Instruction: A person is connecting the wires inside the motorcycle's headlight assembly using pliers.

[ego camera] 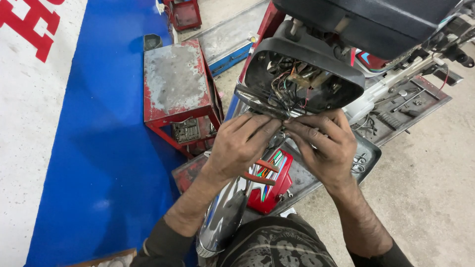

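A motorcycle (376, 29) is filling the upper right of the view, standing on a concrete floor (435, 188), with its dark seat at the top edge. A blue and white painted wall panel (99, 148) is running down the left side. Beside it a red metal stand (175, 81) with a worn grey top is standing on the floor, a set of sockets lying on its lower shelf. A chrome exhaust pipe (222, 217) is slanting down towards the bottom edge, between the person's forearms. Under the bike a grey metal tray (368, 153) is lying on the floor, holding a red side cover (272, 185) with coloured stripes and a pair of scissors (359, 163) near its right edge. A second tray with wrenches is lying further right.

At the middle, the open black lamp housing (302, 74) is facing the camera, a tangle of coloured wires (287, 89) showing inside it. Both hands are meeting just below its lower rim. The left hand (240, 146) is curling its fingers against the housing's lower edge, and the right hand (326, 143) is pinching there with thumb and fingertips. What exactly the fingers are grasping is hidden between them, so I cannot tell.
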